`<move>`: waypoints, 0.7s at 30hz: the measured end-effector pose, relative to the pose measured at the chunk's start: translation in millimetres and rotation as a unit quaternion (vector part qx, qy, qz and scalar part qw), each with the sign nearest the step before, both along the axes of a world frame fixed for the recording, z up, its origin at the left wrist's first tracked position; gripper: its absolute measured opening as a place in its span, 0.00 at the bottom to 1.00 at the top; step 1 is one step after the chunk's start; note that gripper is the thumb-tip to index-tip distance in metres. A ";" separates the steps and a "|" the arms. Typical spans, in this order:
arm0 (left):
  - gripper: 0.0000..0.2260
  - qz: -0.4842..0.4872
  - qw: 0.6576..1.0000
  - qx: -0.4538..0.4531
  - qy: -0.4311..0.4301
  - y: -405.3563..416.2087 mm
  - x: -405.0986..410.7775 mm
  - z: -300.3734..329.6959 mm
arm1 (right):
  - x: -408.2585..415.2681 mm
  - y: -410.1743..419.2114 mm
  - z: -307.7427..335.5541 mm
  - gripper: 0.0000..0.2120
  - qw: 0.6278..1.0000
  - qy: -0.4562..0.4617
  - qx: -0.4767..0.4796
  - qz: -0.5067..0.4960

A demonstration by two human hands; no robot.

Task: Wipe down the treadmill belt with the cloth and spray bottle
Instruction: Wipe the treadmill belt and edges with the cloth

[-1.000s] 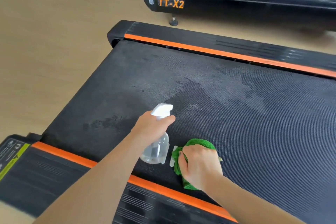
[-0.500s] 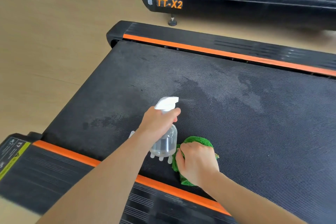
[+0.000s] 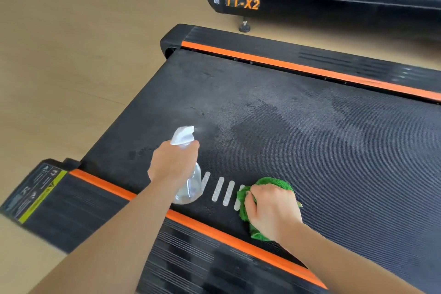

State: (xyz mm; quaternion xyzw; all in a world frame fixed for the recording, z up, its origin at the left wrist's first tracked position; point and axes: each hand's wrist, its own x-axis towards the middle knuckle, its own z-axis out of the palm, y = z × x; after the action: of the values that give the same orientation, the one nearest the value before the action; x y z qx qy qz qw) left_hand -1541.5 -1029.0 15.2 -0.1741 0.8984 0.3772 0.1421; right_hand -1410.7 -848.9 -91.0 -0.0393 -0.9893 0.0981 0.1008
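Observation:
The black treadmill belt (image 3: 310, 150) fills the middle of the head view, with darker damp patches across it. My left hand (image 3: 173, 163) grips a clear spray bottle (image 3: 191, 188) by its neck, a finger on the trigger. Its white nozzle (image 3: 182, 135) points away over the belt, and a faint mist shows at the tip. My right hand (image 3: 272, 210) holds a bunched green cloth (image 3: 274, 184) pressed on the belt near its front edge. Several white stripes (image 3: 223, 190) on the belt lie between bottle and cloth.
Orange-trimmed side rails run along the near (image 3: 214, 227) and far (image 3: 310, 69) sides of the belt. A second treadmill marked TT-X2 (image 3: 242, 2) stands beyond on the tan wooden floor (image 3: 71, 55). A warning label (image 3: 35, 194) sits on the near-left rail end.
The view has shifted, so the belt sits further right in the frame. My hands have moved apart, uncovering white stripes on the belt between them. The bottle is still held in my left hand.

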 end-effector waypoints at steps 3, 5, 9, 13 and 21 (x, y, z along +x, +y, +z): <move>0.14 0.011 1.000 0.008 -0.007 -14.2 3.1 -2.4 | -4.7 -0.3 2.2 0.16 1.000 0.000 0.008 0.011; 0.14 0.017 1.000 0.015 -0.007 -18.7 6.5 -4.1 | -12.9 -1.4 2.9 0.16 1.000 -0.001 0.008 0.010; 0.13 0.045 0.998 0.042 0.008 -20.5 7.9 -8.3 | -53.1 -9.2 4.6 0.16 0.999 -0.012 -0.005 -0.039; 0.12 0.073 0.989 0.127 0.036 -25.8 11.2 -14.8 | -98.7 -12.1 7.7 0.16 0.999 -0.033 -0.014 -0.024; 0.09 0.104 0.953 0.240 0.152 -39.1 34.0 -45.3 | -216.5 30.1 9.1 0.16 0.993 -0.022 -0.005 -0.117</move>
State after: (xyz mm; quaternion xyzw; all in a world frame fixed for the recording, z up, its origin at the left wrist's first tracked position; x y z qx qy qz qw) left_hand -1507.5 -1068.1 -30.1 -0.1675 0.7692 0.6167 0.0014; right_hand -1627.1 -818.9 -81.9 -0.1572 -0.9794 0.0894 0.0894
